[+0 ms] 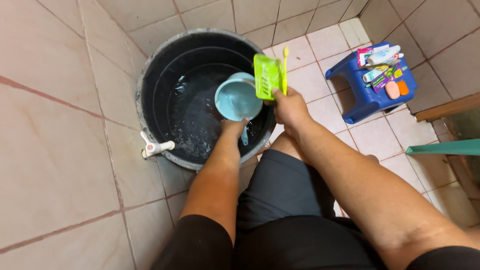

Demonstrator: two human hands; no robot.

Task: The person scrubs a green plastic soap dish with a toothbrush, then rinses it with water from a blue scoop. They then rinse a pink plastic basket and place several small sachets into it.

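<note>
Head view shows a tiled bathroom corner seen from above, with a large round black plastic water barrel [150, 95] set against the wall and partly filled with rippling water. The left hand [234, 127] is closed around the handle of a light blue plastic dipper [237, 98], which is held over the barrel, its mouth tipped toward the camera; whether it holds water cannot be told. The right hand [290, 107] is clamped on a bright green flat plastic soap case [266, 76] and a yellow-green toothbrush [285, 67], both gripped together and held upright just beside the dipper, above the barrel's rim. The case and the dipper appear to touch or nearly touch.

As far as can be judged, the work is in its early part: the dipper has been taken up and the two green items are held over the water, but no water is seen being poured over them, and nothing is seen set down as finished.

A white plastic tap [156, 147] is fixed to the wall at the barrel's near left side. A small blue plastic stool [357, 102] stands well apart to the right, and toothpaste tubes, sachets and small orange and pink items are laid on it. The person's dark shorts [280, 200] are seen below.
</note>
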